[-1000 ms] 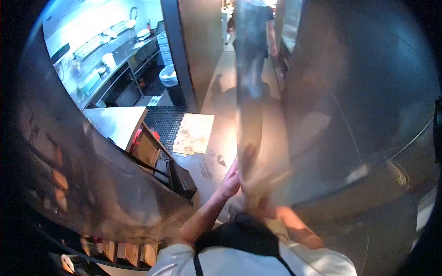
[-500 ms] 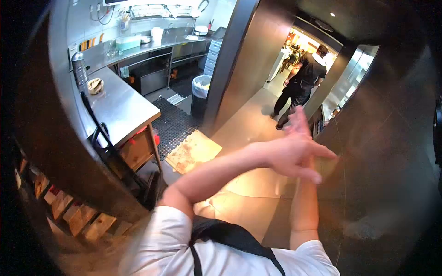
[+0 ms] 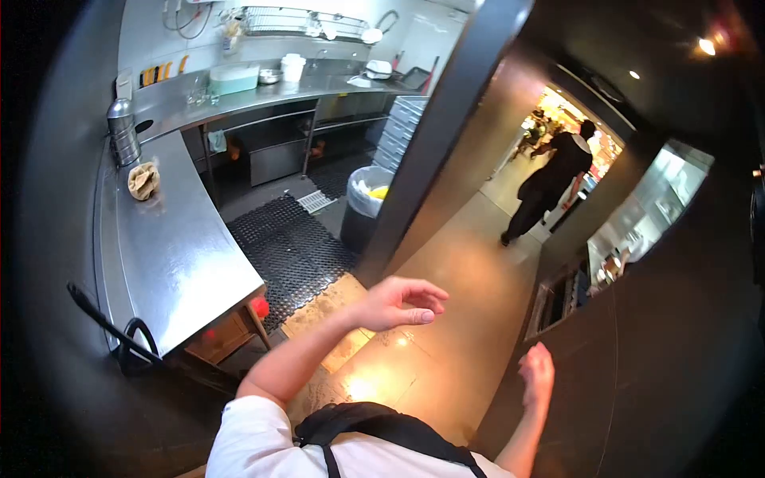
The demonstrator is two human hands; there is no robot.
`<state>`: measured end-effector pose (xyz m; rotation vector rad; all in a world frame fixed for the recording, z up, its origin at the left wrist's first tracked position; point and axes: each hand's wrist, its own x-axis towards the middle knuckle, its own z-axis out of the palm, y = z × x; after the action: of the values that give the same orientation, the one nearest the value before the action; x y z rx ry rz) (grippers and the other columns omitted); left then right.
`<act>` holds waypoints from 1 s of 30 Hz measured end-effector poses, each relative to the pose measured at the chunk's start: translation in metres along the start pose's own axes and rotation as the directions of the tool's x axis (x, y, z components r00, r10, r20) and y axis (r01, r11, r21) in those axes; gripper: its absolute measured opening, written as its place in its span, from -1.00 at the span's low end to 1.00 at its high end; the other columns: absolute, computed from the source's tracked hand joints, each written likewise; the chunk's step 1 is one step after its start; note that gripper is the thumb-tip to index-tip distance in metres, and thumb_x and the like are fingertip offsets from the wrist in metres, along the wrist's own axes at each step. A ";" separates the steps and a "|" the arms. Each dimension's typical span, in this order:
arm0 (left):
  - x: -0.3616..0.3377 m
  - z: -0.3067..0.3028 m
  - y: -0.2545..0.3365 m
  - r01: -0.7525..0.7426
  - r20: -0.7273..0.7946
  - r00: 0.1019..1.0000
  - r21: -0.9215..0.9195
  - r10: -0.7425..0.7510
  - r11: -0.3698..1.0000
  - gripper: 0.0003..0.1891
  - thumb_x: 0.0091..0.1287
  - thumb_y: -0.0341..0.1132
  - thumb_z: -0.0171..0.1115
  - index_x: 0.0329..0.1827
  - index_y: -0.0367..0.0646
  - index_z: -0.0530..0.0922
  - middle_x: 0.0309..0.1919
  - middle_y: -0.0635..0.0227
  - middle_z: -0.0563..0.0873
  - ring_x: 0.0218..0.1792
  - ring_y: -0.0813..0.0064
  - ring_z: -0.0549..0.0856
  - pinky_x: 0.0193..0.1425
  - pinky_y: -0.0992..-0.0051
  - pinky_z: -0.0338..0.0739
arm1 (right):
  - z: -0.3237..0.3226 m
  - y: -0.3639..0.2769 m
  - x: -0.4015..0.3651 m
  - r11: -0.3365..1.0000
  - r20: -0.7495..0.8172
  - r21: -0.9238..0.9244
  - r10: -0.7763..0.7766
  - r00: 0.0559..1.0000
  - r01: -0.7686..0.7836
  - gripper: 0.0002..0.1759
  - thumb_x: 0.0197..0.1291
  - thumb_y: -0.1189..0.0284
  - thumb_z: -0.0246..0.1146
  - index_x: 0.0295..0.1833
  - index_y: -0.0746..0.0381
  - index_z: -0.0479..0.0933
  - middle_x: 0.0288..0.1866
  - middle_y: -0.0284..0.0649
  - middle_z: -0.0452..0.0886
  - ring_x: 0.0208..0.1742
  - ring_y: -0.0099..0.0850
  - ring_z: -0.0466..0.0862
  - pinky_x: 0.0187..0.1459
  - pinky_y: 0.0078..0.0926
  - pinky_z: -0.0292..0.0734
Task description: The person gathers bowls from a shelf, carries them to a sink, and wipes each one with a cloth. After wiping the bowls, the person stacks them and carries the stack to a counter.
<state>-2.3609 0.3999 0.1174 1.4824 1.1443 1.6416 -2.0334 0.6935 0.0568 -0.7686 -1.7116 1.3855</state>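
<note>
My left hand point(image 3: 402, 304) is held out in the middle of the view, above the floor near a tan mat point(image 3: 323, 319). Its fingers are loosely bent and the thumb stands apart, with nothing in between. Further right, my right hand point(image 3: 538, 374) is raised near the dark wall point(image 3: 582, 390). The fingers of that hand curl slightly and hold nothing that I can see. The two hands are apart and touch no object. I wear a white shirt and a black apron point(image 3: 382, 430).
A steel table point(image 3: 175, 247) on the left bears a crumpled brown paper bag point(image 3: 143, 182) and a metal canister point(image 3: 123, 131). Beyond lie a black rubber mat point(image 3: 291, 247), a lined bin point(image 3: 366, 203) and stacked crates point(image 3: 400, 131). A person in dark clothes point(image 3: 558, 179) walks along the corridor.
My hands, overlapping before, have separated and come lower; the left hand is now further left. My view has moved nearer the doorway. The person in the corridor has gone further away.
</note>
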 end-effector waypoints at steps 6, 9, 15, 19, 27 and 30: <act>-0.017 -0.061 -0.159 0.306 -0.274 0.917 0.021 -0.289 0.952 -0.53 0.44 -0.20 0.25 0.32 -0.24 0.46 0.09 0.17 0.69 0.10 0.37 0.67 0.19 0.39 0.55 | 0.025 0.344 -0.059 0.356 0.182 -0.931 0.648 0.740 -0.083 -0.53 0.34 0.15 0.18 0.15 0.31 0.52 0.02 -0.04 0.64 -0.11 -0.07 0.62 -0.09 -0.21 0.58; -0.024 -0.114 -0.153 0.385 -0.217 0.912 0.158 -0.348 0.909 -0.45 0.43 -0.08 0.24 0.36 -0.22 0.43 0.13 0.10 0.68 0.14 0.25 0.67 0.21 0.33 0.54 | 0.109 0.359 -0.040 0.363 0.238 -0.918 0.826 0.512 -0.159 -0.57 0.36 0.18 0.17 0.14 0.28 0.51 -0.03 -0.09 0.62 -0.16 -0.16 0.61 -0.15 -0.28 0.56; -0.046 -0.232 -0.242 0.639 -0.499 0.693 0.090 -0.520 0.764 -0.32 0.38 0.04 0.25 0.41 -0.22 0.37 0.20 -0.04 0.62 0.16 0.07 0.65 0.22 0.25 0.53 | 0.240 0.402 0.102 0.400 0.340 -0.909 0.875 0.346 -0.120 -0.66 0.40 0.23 0.14 0.12 0.22 0.49 -0.15 -0.20 0.59 -0.27 -0.33 0.57 -0.27 -0.41 0.52; -0.060 -0.296 -0.245 0.810 -0.618 0.552 0.238 -0.560 0.536 -0.30 0.35 0.10 0.25 0.39 -0.22 0.40 0.11 -0.11 0.66 0.16 -0.06 0.63 0.25 0.15 0.50 | 0.329 0.413 0.240 0.484 0.377 -0.825 0.856 0.352 -0.292 -0.72 0.43 0.27 0.13 0.11 0.18 0.48 -0.22 -0.27 0.57 -0.34 -0.44 0.54 -0.35 -0.49 0.49; -0.080 -0.462 -0.138 0.927 -0.912 0.241 0.116 -0.331 0.356 -0.36 0.34 -0.02 0.29 0.38 -0.22 0.41 0.22 -0.09 0.59 0.24 -0.04 0.58 0.33 0.19 0.46 | 0.660 0.308 0.452 0.797 0.656 -0.351 0.584 0.479 -0.491 -0.70 0.49 0.24 0.12 0.20 0.14 0.45 -0.30 -0.43 0.51 -0.45 -0.67 0.43 -0.49 -0.73 0.25; -0.112 -0.519 -0.121 0.942 -0.987 0.116 0.074 -0.113 0.327 -0.40 0.33 -0.09 0.31 0.35 -0.22 0.44 0.17 -0.05 0.64 0.22 -0.02 0.60 0.31 0.20 0.48 | 0.740 0.323 0.471 0.814 0.742 -0.362 0.546 0.389 -0.454 -0.67 0.49 0.25 0.12 0.22 0.16 0.44 -0.30 -0.42 0.52 -0.44 -0.68 0.44 -0.49 -0.75 0.25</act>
<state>-2.8647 0.2556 -0.0320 -0.0655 2.8886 1.1720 -2.9169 0.7906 -0.2337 -0.7783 -2.3935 2.3919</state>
